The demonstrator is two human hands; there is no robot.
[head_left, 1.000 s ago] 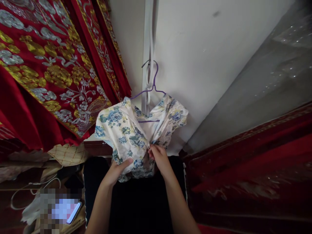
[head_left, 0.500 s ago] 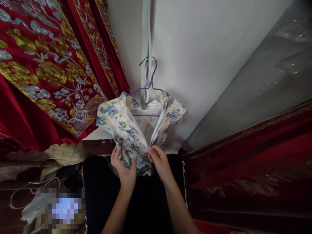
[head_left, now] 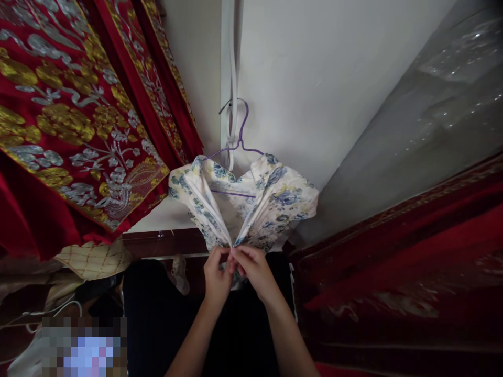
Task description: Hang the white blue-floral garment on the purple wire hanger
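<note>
Fingertips [head_left: 226,255] of the left hand [head_left: 217,276] and right hand [head_left: 253,271] pinch together the two front edges of the flowered dress [head_left: 281,201], well below its purple hanger [head_left: 240,140]. Just below the hanger the front gapes open, apparently not yet fastened.

The cream cotton garment with blue and yellow flowers [head_left: 275,201] hangs on a thin purple wire hanger [head_left: 239,141] (its hook purple too). Beside it, red cloth embroidered in gold and silver [head_left: 74,131]; behind, a white wall [head_left: 314,78].
</note>
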